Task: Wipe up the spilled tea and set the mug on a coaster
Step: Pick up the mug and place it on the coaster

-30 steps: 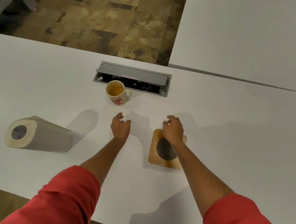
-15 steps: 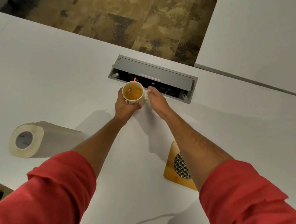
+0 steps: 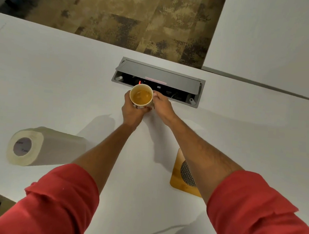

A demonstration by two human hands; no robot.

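Observation:
A white mug [image 3: 141, 96] with red marks on its side holds amber tea and stands just in front of the power box. My left hand [image 3: 132, 112] wraps its left and near side. My right hand [image 3: 161, 106] grips its right side, where the handle is hidden under the fingers. A square wooden coaster [image 3: 180, 176] with a dark mesh centre lies on the table near me, partly hidden by my right forearm. No spilled tea shows on the table.
A paper towel roll [image 3: 43, 147] lies on its side at the left. An open grey power box [image 3: 159, 82] is sunk into the white table [image 3: 52, 85] behind the mug. A second table [image 3: 274, 41] stands at the right; carpet lies beyond.
Both hands reached forward from beside the coaster to the mug. The left hand took hold first, then the right hand closed on the other side.

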